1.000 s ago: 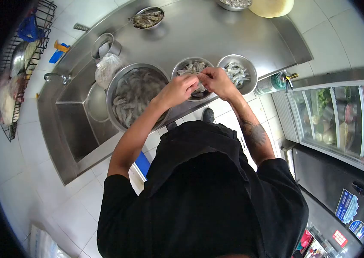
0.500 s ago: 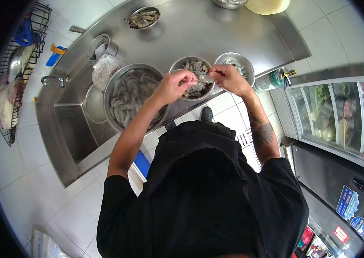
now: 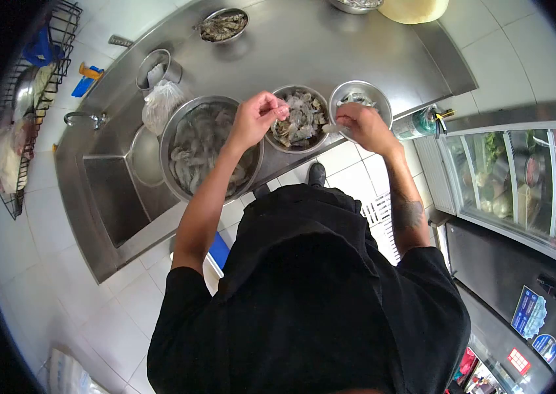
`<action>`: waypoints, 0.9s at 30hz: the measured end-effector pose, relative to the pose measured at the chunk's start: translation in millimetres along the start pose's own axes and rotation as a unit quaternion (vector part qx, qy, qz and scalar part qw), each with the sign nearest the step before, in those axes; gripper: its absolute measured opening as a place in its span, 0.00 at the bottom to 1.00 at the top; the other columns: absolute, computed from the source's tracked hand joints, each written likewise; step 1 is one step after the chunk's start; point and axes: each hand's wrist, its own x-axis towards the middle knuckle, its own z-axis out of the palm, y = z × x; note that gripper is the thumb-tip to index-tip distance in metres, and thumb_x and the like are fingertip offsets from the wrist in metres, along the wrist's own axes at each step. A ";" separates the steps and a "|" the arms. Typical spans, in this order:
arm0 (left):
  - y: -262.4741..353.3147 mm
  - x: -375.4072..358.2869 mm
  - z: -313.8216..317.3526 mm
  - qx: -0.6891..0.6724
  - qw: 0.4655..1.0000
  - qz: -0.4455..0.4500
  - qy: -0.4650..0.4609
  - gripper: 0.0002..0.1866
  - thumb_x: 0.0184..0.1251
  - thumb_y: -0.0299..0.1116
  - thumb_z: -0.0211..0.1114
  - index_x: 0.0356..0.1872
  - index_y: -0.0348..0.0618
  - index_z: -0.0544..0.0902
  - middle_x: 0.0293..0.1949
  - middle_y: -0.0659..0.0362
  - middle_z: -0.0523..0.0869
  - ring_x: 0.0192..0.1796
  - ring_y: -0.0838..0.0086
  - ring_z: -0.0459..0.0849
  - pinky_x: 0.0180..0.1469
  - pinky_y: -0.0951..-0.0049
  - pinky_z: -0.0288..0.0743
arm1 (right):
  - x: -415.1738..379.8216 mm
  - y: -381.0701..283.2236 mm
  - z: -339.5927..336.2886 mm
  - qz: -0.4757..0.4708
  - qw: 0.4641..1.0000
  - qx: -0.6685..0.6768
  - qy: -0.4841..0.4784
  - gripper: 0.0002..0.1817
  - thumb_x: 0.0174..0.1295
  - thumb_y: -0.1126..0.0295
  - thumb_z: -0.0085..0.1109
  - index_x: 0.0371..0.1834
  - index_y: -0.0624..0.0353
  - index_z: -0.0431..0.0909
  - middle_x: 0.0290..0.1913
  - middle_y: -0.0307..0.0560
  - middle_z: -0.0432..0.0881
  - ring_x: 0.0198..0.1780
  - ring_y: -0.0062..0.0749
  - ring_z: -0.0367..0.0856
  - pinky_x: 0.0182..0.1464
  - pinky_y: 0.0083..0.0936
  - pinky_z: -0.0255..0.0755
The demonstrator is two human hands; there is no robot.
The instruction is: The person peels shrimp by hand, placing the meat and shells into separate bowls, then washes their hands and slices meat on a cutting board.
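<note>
Centrally, the left hand [image 3: 258,119], fingertips together, hovers over a round silver metal bowl [image 3: 301,150] of grey shells [image 3: 302,121]; the right hand [image 3: 364,125] pinches a pale shrimp [image 3: 334,129].

The top edge cuts off the far bowl [image 3: 355,10]; the right hand [image 3: 366,127] partly hides the shrimp bowl [image 3: 389,105].

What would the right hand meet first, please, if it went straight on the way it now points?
The right hand would probably meet the middle bowl of shrimp shells at its right rim, though depth is unclear and it might pass above.
</note>
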 end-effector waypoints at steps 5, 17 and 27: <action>-6.8 5.0 -1.3 0.363 0.923 0.063 -0.110 0.18 0.62 0.33 0.73 0.51 0.41 0.80 0.50 0.49 0.87 0.54 0.65 0.86 0.56 0.63 0.78 | -8.6 33.6 -18.4 0.053 0.997 -0.032 0.036 0.08 0.63 0.78 0.58 0.44 0.64 0.81 0.40 0.58 0.85 0.43 0.53 0.85 0.45 0.38 0.77; -39.6 -137.2 -101.6 0.465 0.881 0.021 -0.082 0.13 0.63 0.30 0.68 0.48 0.43 0.85 0.46 0.53 0.86 0.52 0.59 0.83 0.54 0.61 0.77 | 9.2 43.5 75.0 0.194 0.979 -0.055 0.016 0.13 0.65 0.63 0.59 0.44 0.59 0.84 0.40 0.63 0.86 0.44 0.55 0.86 0.48 0.45 0.79; -20.2 -146.0 -96.8 0.584 0.802 -0.033 -0.121 0.10 0.57 0.26 0.67 0.41 0.41 0.88 0.39 0.54 0.85 0.47 0.57 0.82 0.50 0.61 0.78 | 62.3 -56.7 166.5 -0.065 0.989 0.039 -0.131 0.13 0.62 0.65 0.61 0.43 0.63 0.81 0.39 0.60 0.83 0.46 0.59 0.81 0.52 0.48 0.74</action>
